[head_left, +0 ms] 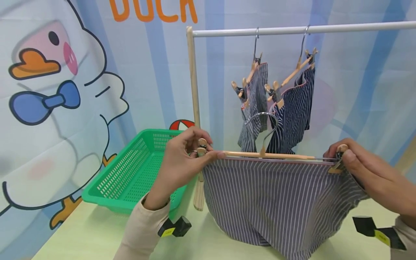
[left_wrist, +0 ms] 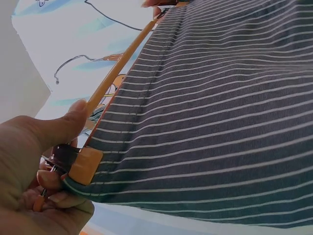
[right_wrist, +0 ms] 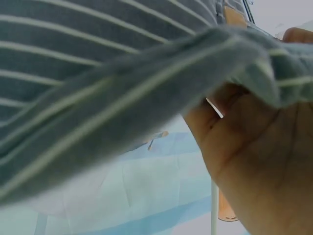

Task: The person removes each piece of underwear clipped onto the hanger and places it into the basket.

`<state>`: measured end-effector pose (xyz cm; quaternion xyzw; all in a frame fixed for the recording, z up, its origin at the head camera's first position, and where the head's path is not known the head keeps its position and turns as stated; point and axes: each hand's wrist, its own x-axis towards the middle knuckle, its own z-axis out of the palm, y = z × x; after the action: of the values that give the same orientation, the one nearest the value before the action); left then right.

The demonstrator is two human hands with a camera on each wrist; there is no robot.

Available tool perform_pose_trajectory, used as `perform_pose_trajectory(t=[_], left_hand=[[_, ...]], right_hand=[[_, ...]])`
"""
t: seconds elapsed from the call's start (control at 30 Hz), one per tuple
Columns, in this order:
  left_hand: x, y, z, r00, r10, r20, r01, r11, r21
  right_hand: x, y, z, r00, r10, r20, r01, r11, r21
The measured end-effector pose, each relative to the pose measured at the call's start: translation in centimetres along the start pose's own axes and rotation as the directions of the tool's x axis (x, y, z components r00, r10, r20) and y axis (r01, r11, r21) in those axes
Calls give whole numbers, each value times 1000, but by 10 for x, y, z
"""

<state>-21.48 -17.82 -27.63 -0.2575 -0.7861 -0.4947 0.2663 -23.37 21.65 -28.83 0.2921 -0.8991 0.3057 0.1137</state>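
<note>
A pair of grey-and-white striped shorts (head_left: 276,202) hangs by its waistband from a clip hanger (head_left: 286,156) with a light wooden-coloured bar and a metal hook. My left hand (head_left: 177,159) holds the hanger's left end around its clip (left_wrist: 86,165), thumb lying along the bar. At the other end, my right hand (head_left: 377,177) grips the right clip (head_left: 336,167), thumb in front. In the right wrist view, a fold of the striped cloth (right_wrist: 122,103) covers part of that hand, hiding most of its fingers.
Behind the shorts stands a rack with a white rail (head_left: 224,33) and wooden post (head_left: 194,79). Two striped garments (head_left: 258,94) hang there on clip hangers. A green plastic basket (head_left: 113,177) sits on the pale table (head_left: 81,234) at left. A cartoon-duck backdrop (head_left: 156,90) stands behind.
</note>
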Motion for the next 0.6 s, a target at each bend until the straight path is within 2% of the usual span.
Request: perform_pose_trajectory(t=[0.23, 0.4, 0.6], left_hand=[[-1, 1, -1, 999, -31, 41, 30, 999, 36], [-3, 3, -2, 999, -16, 50, 13, 999, 49], [-3, 3, -3, 996, -8, 84, 2, 997, 74]], right_hand=[[3, 0, 5, 996, -73, -45, 76, 996, 50], [4, 2, 7, 990, -123, -69, 129, 988, 85], [4, 5, 7, 986, -153, -62, 159, 982, 105]])
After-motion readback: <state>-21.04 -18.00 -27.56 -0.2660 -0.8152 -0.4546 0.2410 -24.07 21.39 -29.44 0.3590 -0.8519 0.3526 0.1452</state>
